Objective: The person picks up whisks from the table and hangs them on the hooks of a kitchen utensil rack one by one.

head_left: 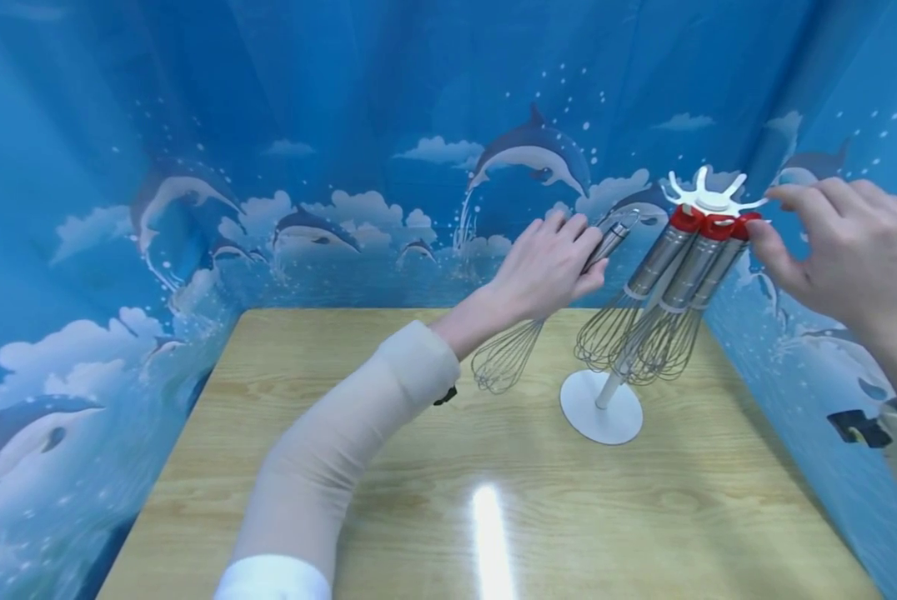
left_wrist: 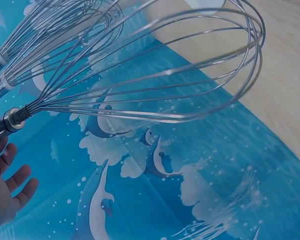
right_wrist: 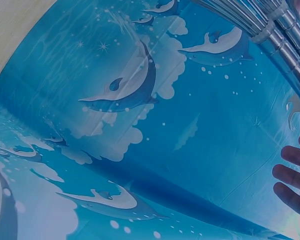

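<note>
My left hand (head_left: pixel 549 262) grips a steel wire whisk (head_left: pixel 609 242) by its handle, left of a white rotating-style stand (head_left: pixel 713 202) with hooked arms. The whisk slants, its wire loops (left_wrist: pixel 170 74) pointing down toward the table and a hanging loop at its upper end. Several other whisks (head_left: pixel 690 267) with red-banded handle tops hang from the stand's near and right side. My right hand (head_left: pixel 854 250) pinches one arm on the stand's right with thumb and index finger. Its other fingers (right_wrist: pixel 292 177) are spread apart in the right wrist view.
The stand's round white base (head_left: pixel 602 408) rests on a light wooden table (head_left: pixel 388 500) toward the back right. A blue curtain (head_left: pixel 388 108) printed with dolphins and clouds surrounds the table at the back and sides.
</note>
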